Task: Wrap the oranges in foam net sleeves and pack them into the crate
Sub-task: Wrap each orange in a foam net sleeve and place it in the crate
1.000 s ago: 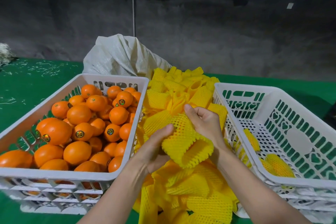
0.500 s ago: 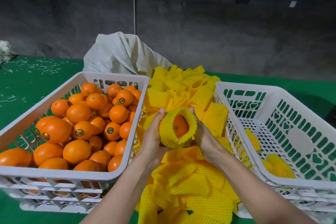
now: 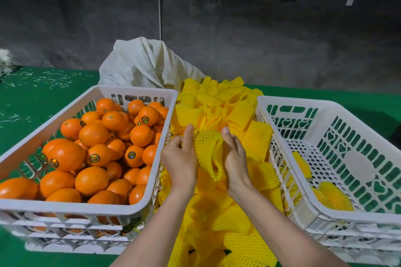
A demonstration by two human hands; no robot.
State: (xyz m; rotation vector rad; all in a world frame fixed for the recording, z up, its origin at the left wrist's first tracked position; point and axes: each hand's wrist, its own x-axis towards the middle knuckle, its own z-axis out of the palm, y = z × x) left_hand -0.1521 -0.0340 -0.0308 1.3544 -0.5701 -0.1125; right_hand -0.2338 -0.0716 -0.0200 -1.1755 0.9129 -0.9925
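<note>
The head view shows the left hand (image 3: 180, 158) and the right hand (image 3: 235, 159) raised side by side, with one yellow foam net sleeve (image 3: 207, 149) held between them. Both sets of fingers (image 3: 173, 144) are curled and gripping the sleeve from its two sides, with the thumbs pointing up along its top edge. Whether an orange sits inside the sleeve cannot be told, since the mesh hides it. Directly below and beyond the fingers lies a heap of loose sleeves (image 3: 238, 115), filling the gap between two white plastic crates. To the left of the fingers, just beside the left hand, the full crate (image 3: 71, 207) holds bare oranges (image 3: 93, 134), several with round stickers. To the right of the fingers, the packing crate (image 3: 321, 103) holds a few wrapped oranges (image 3: 334, 195) along its near side. Beyond the fingers, behind the heap, a white woven sack (image 3: 141, 65) stands on the green desk (image 3: 32, 97).
</note>
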